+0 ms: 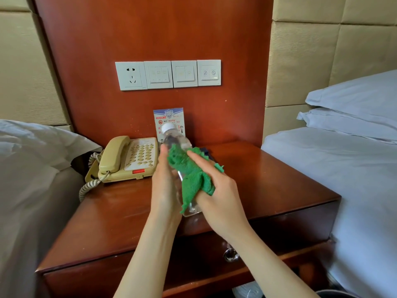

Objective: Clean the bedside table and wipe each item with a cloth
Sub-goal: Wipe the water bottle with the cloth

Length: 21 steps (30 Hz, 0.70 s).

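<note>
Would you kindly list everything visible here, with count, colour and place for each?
water bottle: one, clear with white cap, held tilted above the bedside table
cloth: one, green, wrapped over the bottle
telephone: one, beige, rear left of the table
notice card: one, blue and white, leaning on the back panel
switch panels: four, white, on the panel
bedside table: one, reddish-brown wood, between the beds
beds: two, white linen, either side
left hand: holds the bottle
right hand: presses the cloth on the bottle
</note>
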{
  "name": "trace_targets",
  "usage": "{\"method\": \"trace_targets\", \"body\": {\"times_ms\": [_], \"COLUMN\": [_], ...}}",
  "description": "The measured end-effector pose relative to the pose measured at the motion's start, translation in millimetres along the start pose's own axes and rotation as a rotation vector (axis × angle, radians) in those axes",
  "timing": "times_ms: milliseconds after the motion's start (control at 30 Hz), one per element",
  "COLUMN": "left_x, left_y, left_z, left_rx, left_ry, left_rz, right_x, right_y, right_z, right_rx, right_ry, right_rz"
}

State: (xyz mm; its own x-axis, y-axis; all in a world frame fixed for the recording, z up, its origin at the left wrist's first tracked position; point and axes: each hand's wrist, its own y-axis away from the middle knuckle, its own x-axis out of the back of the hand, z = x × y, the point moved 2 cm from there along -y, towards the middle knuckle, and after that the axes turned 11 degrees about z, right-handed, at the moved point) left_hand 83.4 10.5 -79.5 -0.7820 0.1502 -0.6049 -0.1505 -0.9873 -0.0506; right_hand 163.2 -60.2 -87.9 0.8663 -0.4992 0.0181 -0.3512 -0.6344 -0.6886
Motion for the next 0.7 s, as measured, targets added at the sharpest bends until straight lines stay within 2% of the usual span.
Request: {"method": "trace_targets", "body": {"times_ms": [100, 233, 400, 533, 633, 700], "left_x": [-4.5, -8.6, -24.1, -30.5, -23.5, -16.0], "left_y": [2.8, 7.1, 18.5, 20.7, 18.7, 15.1], "left_z": [-4.5, -4.7, -12.1, -15.0, -12.9, -13.3], "left_rx": [-0.078, -0.153, -0.106, -0.168, -0.240, -0.170], "left_ry": [-0.158, -0.257, -0.256, -0.158, -0.108, -0.026], "left_rz": [-0.091, -0.204, -0.133, -0.101, -0.037, 0.001], "right_x": [6.5, 15.9, 24.1, 19.6, 13.0, 10.2], "right_y": [-10.1, -26.5, -50.6, -52.0, -44.8, -37.2], "right_z": [1.0, -4.5, -8.9, -12.1, -13.2, -8.7], "right_rx": [-0.005, 0.046, -0.037, -0.021, 0.020, -0.006], "right_ry": [-0.052, -0.079, -0.184, -0.140, -0.064, 0.033], "right_rz": [0.077, 0.156, 0.280, 0.224, 0.106, -0.002]}}
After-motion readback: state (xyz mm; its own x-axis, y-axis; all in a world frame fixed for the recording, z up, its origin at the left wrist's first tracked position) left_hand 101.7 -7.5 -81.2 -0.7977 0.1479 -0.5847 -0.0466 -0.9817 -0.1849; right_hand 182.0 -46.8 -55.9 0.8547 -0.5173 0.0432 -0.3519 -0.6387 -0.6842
